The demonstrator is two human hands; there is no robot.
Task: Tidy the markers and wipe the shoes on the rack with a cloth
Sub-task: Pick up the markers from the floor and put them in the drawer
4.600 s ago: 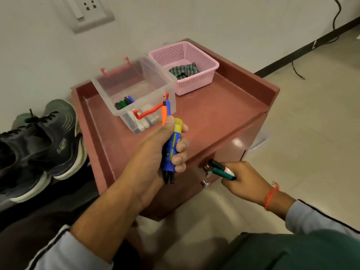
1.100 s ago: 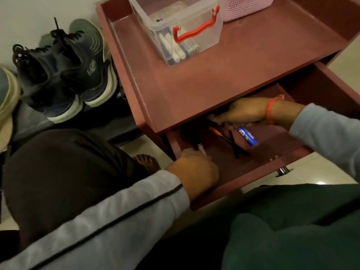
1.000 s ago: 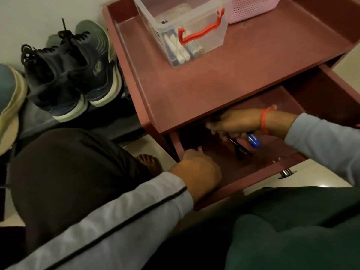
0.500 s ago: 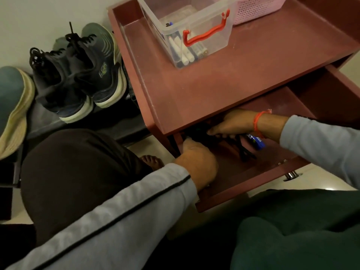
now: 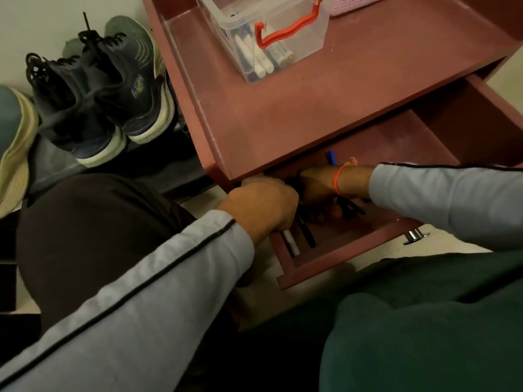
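Reaching into the open drawer (image 5: 353, 251) of the red-brown table (image 5: 283, 114), both hands work among loose markers. Left hand (image 5: 263, 206), at the drawer's left end, is curled into a fist around markers; a white-barrelled marker (image 5: 291, 244) and a black marker (image 5: 307, 232) protrude below it toward the drawer front. Right hand (image 5: 317, 185), just right of the left hand and partly under the table top, wears an orange wristband (image 5: 338, 176); its fingers are hidden in shadow, so its grip cannot be told. More dark markers (image 5: 351, 206) lie on the drawer floor beneath the right wrist, and a blue marker (image 5: 331, 158) shows behind it. On the table top stands a clear box (image 5: 305, 43) with a red handle (image 5: 285, 32), holding further markers. Left of the table, dark shoes (image 5: 99, 94) rest on the rack (image 5: 158, 171).
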